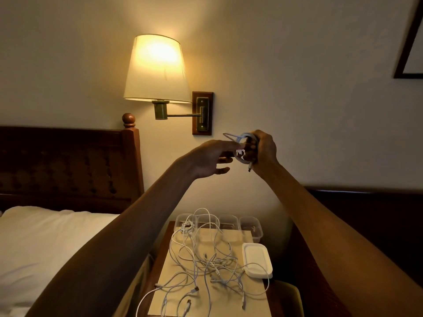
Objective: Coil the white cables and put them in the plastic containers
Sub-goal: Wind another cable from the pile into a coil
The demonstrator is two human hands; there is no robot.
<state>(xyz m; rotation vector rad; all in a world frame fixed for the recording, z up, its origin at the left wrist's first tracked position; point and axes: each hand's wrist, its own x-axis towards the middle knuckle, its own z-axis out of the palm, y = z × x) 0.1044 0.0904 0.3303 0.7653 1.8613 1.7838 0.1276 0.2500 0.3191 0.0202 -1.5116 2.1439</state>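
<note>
Head-worn view, forward, seemingly near-level.

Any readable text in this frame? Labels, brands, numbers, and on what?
None legible anywhere.
Plastic containers: no labels visible.
Stack of white lids: plain.
Lamp's brass wall plate: no marking readable.
Coiled white cable in the right hand: no print visible.

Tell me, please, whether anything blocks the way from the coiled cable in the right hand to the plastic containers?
Partly: below the coiled cable, loose white cables loop over the two left containers. The two right containers stand uncovered; the stacked lids lie beside them.
</note>
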